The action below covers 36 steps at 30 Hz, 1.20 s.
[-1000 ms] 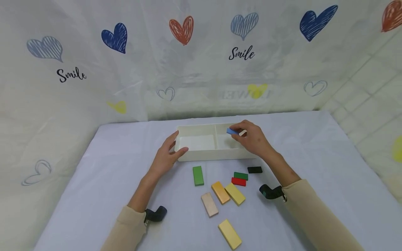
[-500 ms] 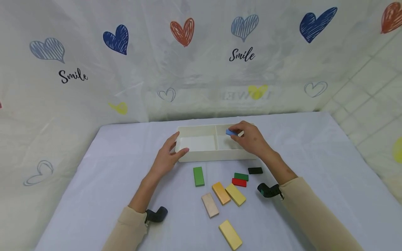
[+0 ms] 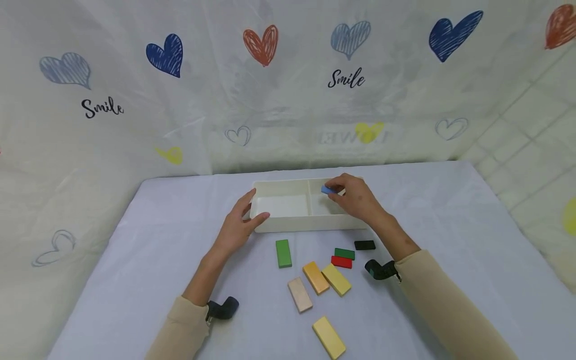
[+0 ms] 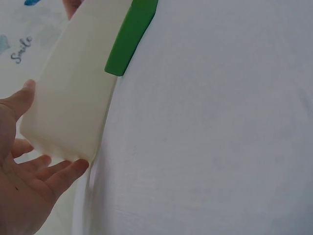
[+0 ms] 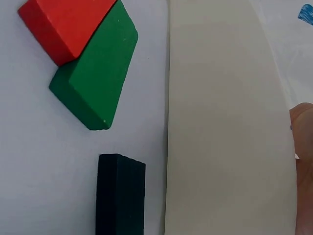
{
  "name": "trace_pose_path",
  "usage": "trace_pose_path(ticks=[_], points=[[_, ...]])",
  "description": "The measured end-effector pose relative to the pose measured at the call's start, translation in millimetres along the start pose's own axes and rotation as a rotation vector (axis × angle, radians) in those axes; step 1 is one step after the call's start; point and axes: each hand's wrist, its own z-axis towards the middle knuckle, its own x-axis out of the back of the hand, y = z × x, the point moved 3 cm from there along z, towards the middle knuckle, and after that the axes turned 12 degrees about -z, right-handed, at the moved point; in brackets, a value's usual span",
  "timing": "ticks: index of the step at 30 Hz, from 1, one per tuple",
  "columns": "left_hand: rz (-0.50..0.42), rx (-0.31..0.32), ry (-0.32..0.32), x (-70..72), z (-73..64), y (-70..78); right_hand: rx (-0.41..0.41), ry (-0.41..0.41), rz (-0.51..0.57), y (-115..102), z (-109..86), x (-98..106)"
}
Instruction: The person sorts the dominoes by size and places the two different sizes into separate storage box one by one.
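Note:
A white two-compartment box [image 3: 288, 224] stands at the back of the table. My left hand [image 3: 236, 230] holds its left end, the thumb at the front rim and the fingers along the end wall, as the left wrist view shows on the box [image 4: 73, 83]. Over the right compartment, my right hand [image 3: 360, 199] pinches a small blue block [image 3: 327, 190] between thumb and fingers, near the divider. In the right wrist view, the box wall hides most of the right hand [image 5: 304, 152] and all of the blue block.
In front of the box lie a light green block [image 3: 283, 253], a dark green block [image 3: 344, 254] against a red block [image 3: 341, 262], and a black block [image 3: 364, 245]. Nearer are an orange block [image 3: 316, 278], a beige block [image 3: 300, 295] and yellow blocks [image 3: 336, 280].
My right hand has shifted slightly left with the blue block, toward the divider. The left hand and the box stay where they were.

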Motion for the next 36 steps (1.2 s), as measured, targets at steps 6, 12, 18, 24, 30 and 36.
trace_pose_path(ticks=[6,12,18,24,30,36], points=[[-0.005,-0.003,0.003,1.0,-0.4,-1.2,-0.015,-0.024,-0.036,-1.8,3.1,-2.6],[-0.005,-0.012,0.0,0.3,0.5,-0.9,-0.022,-0.04,-0.056,-2.0,5.8,-3.6],[-0.005,-0.009,0.001,0.3,1.2,-0.3,-0.036,-0.056,-0.057,0.0,5.9,-4.9],[-0.009,-0.003,-0.001,-0.1,1.6,-0.1,-0.061,-0.072,-0.039,2.4,3.3,-5.5],[-0.019,-0.005,0.005,0.7,1.0,-0.5,-0.062,-0.057,-0.015,0.3,0.5,-3.6],[-0.017,-0.008,0.007,0.6,1.4,-1.5,-0.058,-0.04,0.005,1.3,-3.6,-0.5]])
